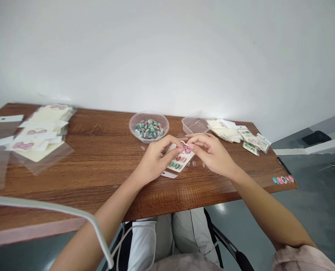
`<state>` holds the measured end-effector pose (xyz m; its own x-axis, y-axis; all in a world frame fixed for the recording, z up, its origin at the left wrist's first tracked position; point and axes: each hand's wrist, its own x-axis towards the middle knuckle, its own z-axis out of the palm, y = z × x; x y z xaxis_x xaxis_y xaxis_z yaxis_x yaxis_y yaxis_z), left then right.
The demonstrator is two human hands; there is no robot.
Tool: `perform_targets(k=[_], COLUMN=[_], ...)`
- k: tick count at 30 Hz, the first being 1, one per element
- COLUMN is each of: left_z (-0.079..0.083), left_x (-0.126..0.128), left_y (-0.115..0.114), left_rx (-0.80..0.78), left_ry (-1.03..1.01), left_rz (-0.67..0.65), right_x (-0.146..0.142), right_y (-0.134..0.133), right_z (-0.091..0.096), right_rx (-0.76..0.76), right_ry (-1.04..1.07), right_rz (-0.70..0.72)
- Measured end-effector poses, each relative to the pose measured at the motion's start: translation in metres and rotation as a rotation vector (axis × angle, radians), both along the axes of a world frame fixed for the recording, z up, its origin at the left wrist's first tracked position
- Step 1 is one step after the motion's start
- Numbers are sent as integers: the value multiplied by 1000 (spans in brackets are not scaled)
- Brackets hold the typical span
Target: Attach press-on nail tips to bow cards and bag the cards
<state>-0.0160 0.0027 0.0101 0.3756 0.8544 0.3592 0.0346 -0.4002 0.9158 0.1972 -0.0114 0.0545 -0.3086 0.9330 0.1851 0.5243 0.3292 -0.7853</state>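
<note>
My left hand [156, 160] and my right hand [212, 154] meet over a white card of press-on nails [179, 162], printed with a pink bow and holding a row of green nails. Fingertips of both hands pinch its upper part, hiding some of the bow. A clear plastic sleeve [169, 174] lies under the card's lower end. Several tiny clear pieces [194, 163] sit on the wood to the right of the card. Just beyond my left hand stands a clear plastic bowl [148, 127] of green and silver nails.
A wooden table [105, 188] carries stacks of bow-printed cards and clear sleeves [40, 135] at the left. A clear plastic box [192, 125], cream packets [224, 130] and green-nail packs [250, 142] lie at the back right. A white cable [57, 207] crosses the near left.
</note>
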Motion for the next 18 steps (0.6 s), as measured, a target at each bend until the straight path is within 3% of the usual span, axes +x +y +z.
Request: perform_targets(k=[6,13,18], left_z=[0,-1,0], left_x=[3,5,6], left_y=[-1,0,0], left_rx=[-67,-92,-136], left_ry=[-56,-126,-179], left_rz=[-34,-3,5], right_x=[-2,-2,-3], right_y=[0,-3,-3], right_z=[3,0,0], right_rx=[69,265,275], right_ry=[-138,-164,-194], right_rz=[39,-59,-48])
